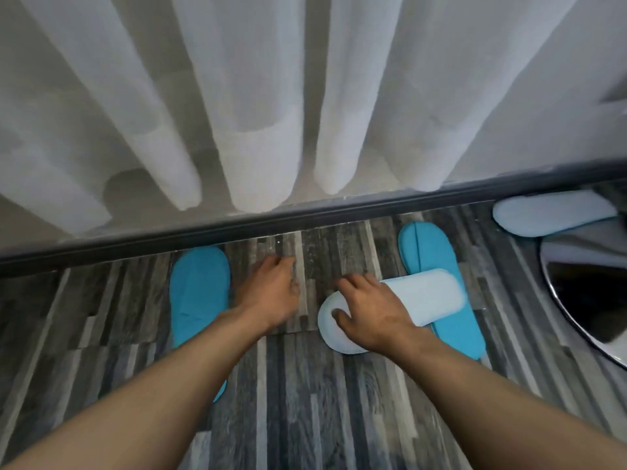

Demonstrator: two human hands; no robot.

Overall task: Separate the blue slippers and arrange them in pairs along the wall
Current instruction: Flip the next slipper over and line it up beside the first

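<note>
A bright blue slipper (198, 296) lies on the floor at the left, its toe near the dark baseboard (305, 220). A second bright blue slipper (429, 252) lies at the right, toe also towards the wall. A pale blue slipper (420, 296) lies sole-up across it. My right hand (373, 312) rests on that pale slipper's left end, thumb and fingers around its edge. My left hand (271, 293) hovers over bare floor between the two bright slippers, fingers loosely curled, holding nothing. Another pale slipper (553, 212) lies by the wall at the far right.
White curtains (258, 113) hang down to the baseboard along the whole wall. A shiny chrome round base (583, 283) sits on the floor at the right edge. The floor is grey wood-pattern planks (305, 385).
</note>
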